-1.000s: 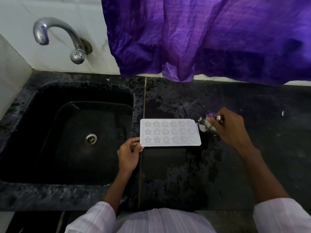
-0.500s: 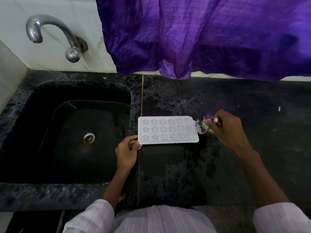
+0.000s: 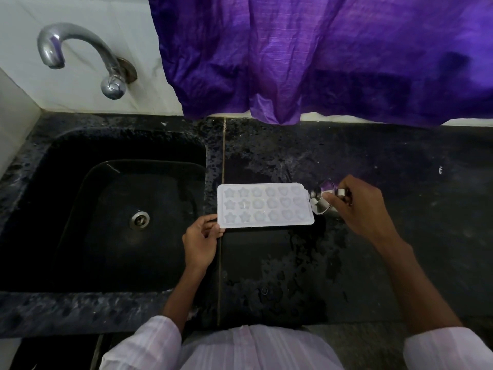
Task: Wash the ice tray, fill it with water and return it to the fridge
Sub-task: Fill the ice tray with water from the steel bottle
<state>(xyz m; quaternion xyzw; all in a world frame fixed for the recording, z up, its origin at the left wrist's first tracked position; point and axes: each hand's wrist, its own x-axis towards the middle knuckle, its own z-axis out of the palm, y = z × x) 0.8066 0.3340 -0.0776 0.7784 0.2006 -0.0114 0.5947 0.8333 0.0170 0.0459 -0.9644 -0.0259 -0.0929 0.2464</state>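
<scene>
One white ice tray [image 3: 265, 205] lies flat on the wet black worktop [image 3: 400, 156], just right of the sink [image 3: 80, 303]. It has three rows of star and flower shaped holes. The left hand [image 3: 201, 241] pinches its near left corner with thumb and fingers. The right hand [image 3: 360, 206] has its fingers curled round a small steel cup [image 3: 320, 204], tipped at the tray's right end. A tap [image 3: 80, 46] and a purple cloth [image 3: 320, 54] are behind.
</scene>
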